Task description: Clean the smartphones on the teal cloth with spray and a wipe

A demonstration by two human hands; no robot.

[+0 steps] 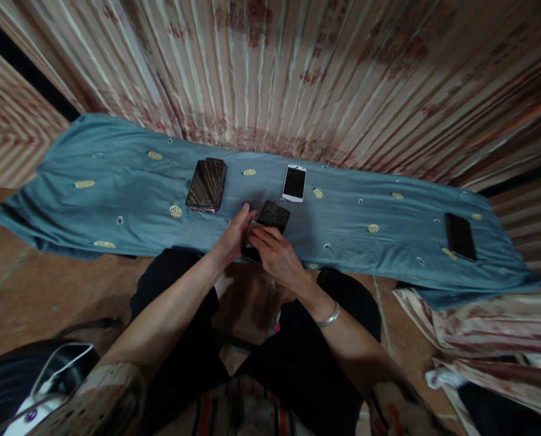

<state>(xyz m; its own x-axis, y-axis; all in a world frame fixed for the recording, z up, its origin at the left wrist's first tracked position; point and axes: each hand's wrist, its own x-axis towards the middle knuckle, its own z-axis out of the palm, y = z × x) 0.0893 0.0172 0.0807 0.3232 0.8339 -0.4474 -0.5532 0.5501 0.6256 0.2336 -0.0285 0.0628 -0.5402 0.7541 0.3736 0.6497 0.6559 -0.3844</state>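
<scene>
A dark phone (275, 214) lies tilted at the front edge of the blue-green cloth, straight ahead of me. My left hand (234, 235) grips its left side, the thumb up along the edge. Across the phone's lower part rests my right hand (275, 251), its fingers bent and pressed together. Something pale shows at those fingertips, too small to make out. A small blue spot is visible at the tip of my left hand. Beyond the hands sits a white phone (294, 183) with a dark screen. To the left is a stack of dark, glossy phones (206, 185).
Another dark phone (460, 236) lies far right on the patterned cloth (138, 209). Pleated curtains (270, 79) hang behind. My knees are under the cloth's front edge. A white power strip (36, 412) with a cable is at lower left.
</scene>
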